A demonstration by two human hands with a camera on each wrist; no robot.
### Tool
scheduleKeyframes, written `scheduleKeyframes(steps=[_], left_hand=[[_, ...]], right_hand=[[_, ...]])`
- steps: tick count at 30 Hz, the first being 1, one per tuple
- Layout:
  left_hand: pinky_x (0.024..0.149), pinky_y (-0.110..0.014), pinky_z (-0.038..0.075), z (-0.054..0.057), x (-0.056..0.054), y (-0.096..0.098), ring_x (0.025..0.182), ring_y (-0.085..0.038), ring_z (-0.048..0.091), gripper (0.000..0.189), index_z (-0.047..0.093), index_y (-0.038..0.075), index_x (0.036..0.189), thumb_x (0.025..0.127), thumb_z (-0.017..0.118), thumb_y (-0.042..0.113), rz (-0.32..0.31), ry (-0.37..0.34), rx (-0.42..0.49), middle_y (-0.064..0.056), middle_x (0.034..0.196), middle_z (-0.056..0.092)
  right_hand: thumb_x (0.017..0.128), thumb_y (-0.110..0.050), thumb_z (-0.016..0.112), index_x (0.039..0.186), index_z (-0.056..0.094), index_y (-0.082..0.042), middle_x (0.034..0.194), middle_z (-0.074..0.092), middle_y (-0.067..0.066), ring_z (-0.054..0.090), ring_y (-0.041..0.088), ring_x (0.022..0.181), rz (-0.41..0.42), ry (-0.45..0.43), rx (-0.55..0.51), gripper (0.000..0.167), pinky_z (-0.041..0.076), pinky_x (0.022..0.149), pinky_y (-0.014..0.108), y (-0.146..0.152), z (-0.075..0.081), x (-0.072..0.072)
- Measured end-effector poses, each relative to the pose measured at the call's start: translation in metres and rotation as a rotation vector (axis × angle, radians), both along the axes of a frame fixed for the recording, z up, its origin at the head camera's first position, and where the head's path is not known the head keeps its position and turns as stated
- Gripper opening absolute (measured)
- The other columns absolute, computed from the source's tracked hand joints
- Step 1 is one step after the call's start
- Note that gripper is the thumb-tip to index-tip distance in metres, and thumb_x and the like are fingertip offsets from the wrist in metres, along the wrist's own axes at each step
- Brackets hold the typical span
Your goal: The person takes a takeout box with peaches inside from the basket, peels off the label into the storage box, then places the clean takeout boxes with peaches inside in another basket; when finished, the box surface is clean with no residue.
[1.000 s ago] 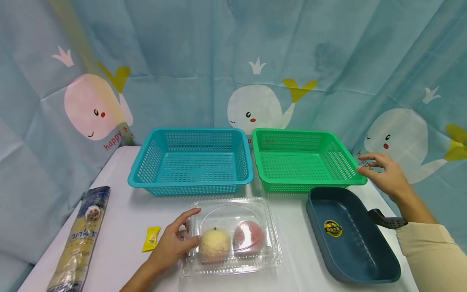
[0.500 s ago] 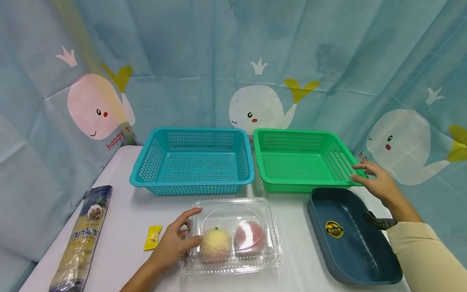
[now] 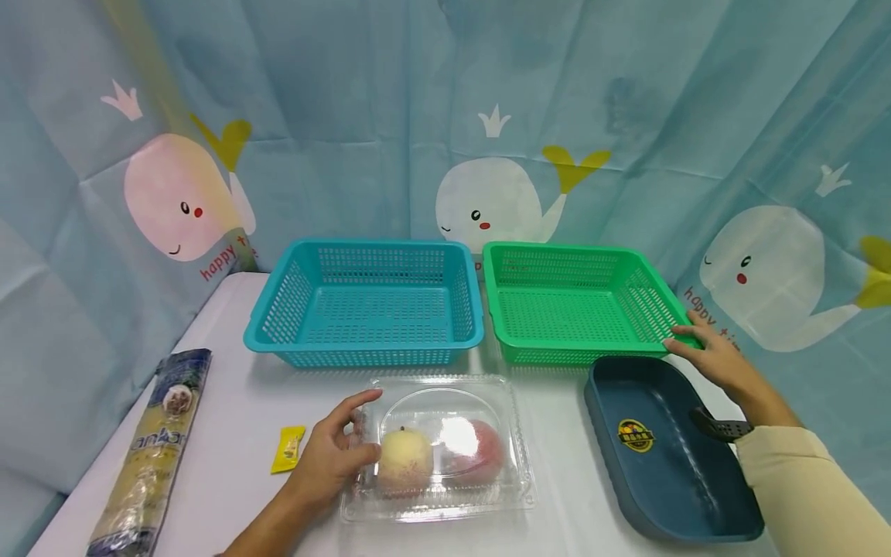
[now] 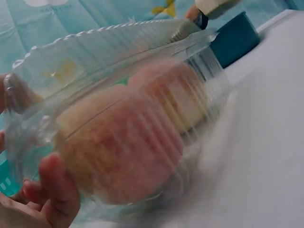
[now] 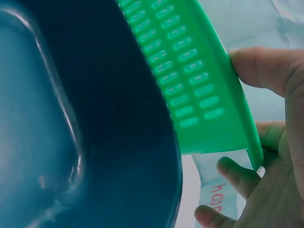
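A clear plastic clamshell box [image 3: 511, 425] lies at the front middle in the head view. Inside it are a yellowish peach-like fruit [image 3: 404, 464] and a pinkish one [image 3: 483, 452]. My left hand [image 3: 323, 456] grips the box's left side, thumb and fingers spread along that edge; the left wrist view shows its fingertips [image 4: 54, 175] at the plastic. At the back right, my right hand [image 3: 717, 360] holds the right front corner of a green perforated basket [image 3: 571, 348]. In the right wrist view its thumb [image 5: 259, 66] presses the rim, with fingers below it.
A blue basket [image 3: 362, 357] stands left of the green one. The dark blue tub [image 3: 668, 464] sits right of the box, under the right forearm. A small yellow packet [image 3: 288, 449] and a long noodle-like package [image 3: 149, 452] lie on the left. A curtain hangs behind.
My right hand has moved left and down from beyond the green basket onto its right front corner. The left hand stays at the box, whose lid now shows a shifted glare.
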State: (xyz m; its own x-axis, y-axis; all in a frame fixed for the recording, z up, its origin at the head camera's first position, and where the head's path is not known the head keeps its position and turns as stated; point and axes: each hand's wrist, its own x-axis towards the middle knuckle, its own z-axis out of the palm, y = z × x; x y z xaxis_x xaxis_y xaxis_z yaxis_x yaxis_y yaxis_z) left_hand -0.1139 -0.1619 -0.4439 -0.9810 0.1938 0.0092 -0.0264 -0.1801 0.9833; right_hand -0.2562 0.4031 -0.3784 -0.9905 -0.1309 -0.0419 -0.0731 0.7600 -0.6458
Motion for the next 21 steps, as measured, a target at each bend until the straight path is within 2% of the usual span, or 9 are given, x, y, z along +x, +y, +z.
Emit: scheduleKeyframes(steps=[3,5,9,12,16,21], left_hand=[[0.048,-0.024,0.050,0.005,0.001,0.000,0.054,-0.011,0.051,0.074,0.041,0.003,0.142,0.074,0.059,-0.017,-0.003,0.049,0.057,-0.020,0.104,0.029],[0.053,-0.026,0.053,0.010,0.002,0.001,0.061,-0.013,0.054,0.073,0.042,0.003,0.142,0.074,0.057,-0.018,-0.004,0.070,0.080,-0.022,0.108,0.030],[0.063,-0.029,0.056,0.023,0.005,0.001,0.073,-0.018,0.059,0.073,0.039,0.004,0.144,0.076,0.053,-0.019,-0.009,0.070,0.137,-0.025,0.119,0.030],[0.061,-0.028,0.056,0.035,0.007,0.001,0.070,-0.017,0.057,0.073,0.035,0.004,0.146,0.078,0.050,-0.018,-0.012,0.073,0.167,-0.027,0.121,0.029],[0.059,-0.029,0.056,0.052,0.005,0.001,0.072,-0.017,0.057,0.074,0.035,0.005,0.147,0.077,0.049,-0.018,0.010,0.096,0.144,-0.026,0.119,0.030],[0.058,-0.030,0.056,0.070,-0.003,0.005,0.073,-0.018,0.058,0.074,0.036,0.009,0.147,0.079,0.050,-0.017,0.023,0.102,0.096,-0.026,0.122,0.030]], right_hand=[[0.100,-0.038,0.051,0.141,0.026,0.017,0.156,-0.015,0.021,-0.012,0.051,0.137,0.000,-0.005,-0.017,0.073,0.013,0.094,0.077,-0.001,-0.001,0.002],[0.100,-0.037,0.051,0.141,0.026,0.017,0.156,-0.015,0.021,-0.013,0.051,0.137,0.002,-0.007,-0.022,0.073,0.013,0.095,0.077,-0.001,-0.001,0.002],[0.101,-0.035,0.049,0.141,0.024,0.018,0.155,-0.018,0.022,-0.014,0.051,0.137,0.014,-0.023,-0.030,0.072,0.013,0.096,0.076,-0.002,-0.001,0.001],[0.101,-0.035,0.049,0.142,0.023,0.018,0.155,-0.019,0.022,-0.015,0.050,0.137,0.019,-0.033,-0.033,0.072,0.013,0.096,0.076,-0.003,-0.002,0.000],[0.101,-0.037,0.049,0.141,0.024,0.018,0.155,-0.019,0.023,-0.015,0.050,0.137,0.017,-0.033,-0.028,0.073,0.011,0.097,0.076,-0.004,-0.002,0.000],[0.101,-0.037,0.049,0.141,0.023,0.018,0.155,-0.019,0.023,-0.017,0.050,0.136,0.015,-0.029,-0.042,0.073,0.009,0.096,0.076,-0.004,-0.001,0.004]])
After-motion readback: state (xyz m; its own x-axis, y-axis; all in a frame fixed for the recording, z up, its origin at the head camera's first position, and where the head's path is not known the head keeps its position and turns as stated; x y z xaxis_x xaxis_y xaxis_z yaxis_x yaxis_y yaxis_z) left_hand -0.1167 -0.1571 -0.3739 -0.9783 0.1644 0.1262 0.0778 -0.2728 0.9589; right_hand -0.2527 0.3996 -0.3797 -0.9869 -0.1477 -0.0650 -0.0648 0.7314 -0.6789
